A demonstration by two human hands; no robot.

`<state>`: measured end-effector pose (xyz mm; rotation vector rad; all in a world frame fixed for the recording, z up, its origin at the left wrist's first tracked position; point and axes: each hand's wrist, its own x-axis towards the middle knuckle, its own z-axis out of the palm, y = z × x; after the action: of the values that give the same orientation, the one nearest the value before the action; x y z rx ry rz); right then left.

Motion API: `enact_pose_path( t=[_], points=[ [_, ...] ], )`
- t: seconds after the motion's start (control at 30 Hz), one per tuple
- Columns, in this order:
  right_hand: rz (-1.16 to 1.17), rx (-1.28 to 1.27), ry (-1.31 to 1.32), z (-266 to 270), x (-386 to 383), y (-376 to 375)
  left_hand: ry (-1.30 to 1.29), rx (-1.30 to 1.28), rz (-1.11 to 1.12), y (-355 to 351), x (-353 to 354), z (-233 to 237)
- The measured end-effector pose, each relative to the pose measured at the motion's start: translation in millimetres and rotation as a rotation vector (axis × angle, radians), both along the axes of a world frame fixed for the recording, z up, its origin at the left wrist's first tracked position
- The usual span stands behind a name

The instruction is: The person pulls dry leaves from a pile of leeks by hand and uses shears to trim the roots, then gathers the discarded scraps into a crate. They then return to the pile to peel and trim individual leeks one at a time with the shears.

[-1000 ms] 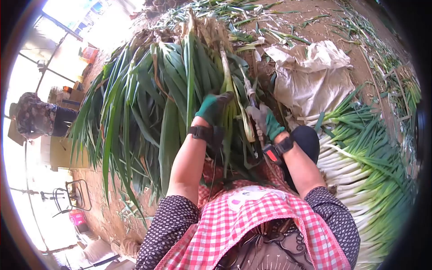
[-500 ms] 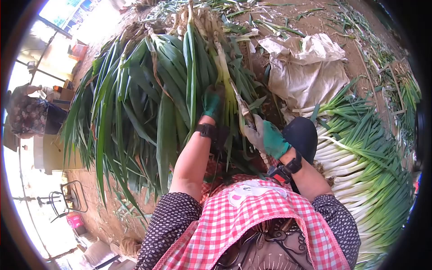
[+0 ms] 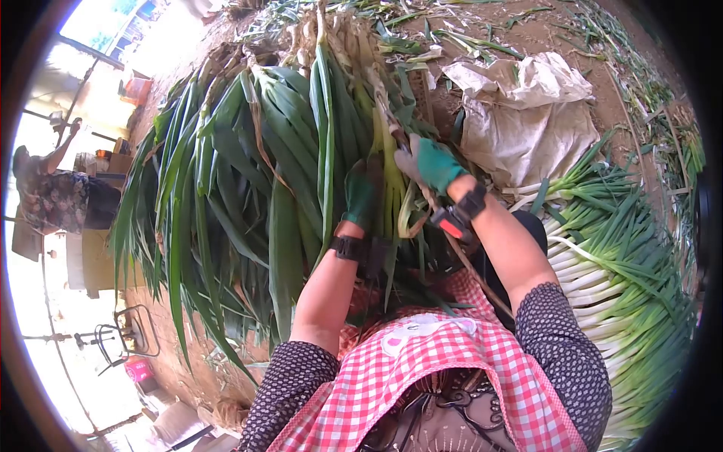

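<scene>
A big heap of untrimmed green onions (image 3: 260,143) lies in front of me, roots at the far side and long dark leaves hanging toward me. My left hand (image 3: 364,192), in a green glove with dark fingers, is closed around the leaves of one green onion (image 3: 389,166) at the heap's right side. Just right of it, my right hand (image 3: 431,164), gloved in green and grey, has its fingers pressed on a long withered leaf (image 3: 468,264) running down along that onion. The fingertips of my left hand are partly hidden among the leaves.
Peeled green onions (image 3: 595,294) with white stems lie in a long row on the right. A crumpled pale sack (image 3: 527,120) is beyond them. Leaf scraps (image 3: 467,41) litter the soil. Another person (image 3: 64,188) stands at the far left, near a metal-framed chair (image 3: 135,331).
My right hand has moved up, away from my body, along the withered leaf, closer to the root end. My left hand stays nearly in place. The other person has raised an arm.
</scene>
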<state>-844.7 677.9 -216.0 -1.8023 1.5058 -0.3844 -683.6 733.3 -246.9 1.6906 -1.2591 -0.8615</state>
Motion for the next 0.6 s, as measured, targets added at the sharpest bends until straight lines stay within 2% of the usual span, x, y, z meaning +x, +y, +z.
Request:
enact_pose_path(
  t=[0.03, 0.1, 0.13, 0.17, 0.23, 0.33, 0.6],
  points=[
    [0.005, 0.046, -0.003, -2, 3, -10, -0.005, 0.008, 0.001, 2, -2, 9],
    [-0.022, -0.021, -0.031, -6, 8, -15, -0.102, -0.085, -0.069, -3, 4, -5],
    [-0.039, -0.053, -0.043, -6, 10, -17, -0.044, -0.088, -0.096, -3, 6, -12],
    [-0.157, -0.086, -0.062, -11, 13, -2, 0.015, -0.089, -0.121, -4, 7, -19],
    [-0.143, -0.018, -0.122, -9, 0, 29, 0.347, -0.001, -0.148, 4, 1, -6],
    [-0.109, 0.056, -0.121, -7, -20, 61, 0.44, 0.198, -0.095, 9, -12, 35],
    [-0.097, -0.06, -0.135, -20, -19, 35, 0.605, 0.188, -0.077, 8, -8, 17]
  ],
)
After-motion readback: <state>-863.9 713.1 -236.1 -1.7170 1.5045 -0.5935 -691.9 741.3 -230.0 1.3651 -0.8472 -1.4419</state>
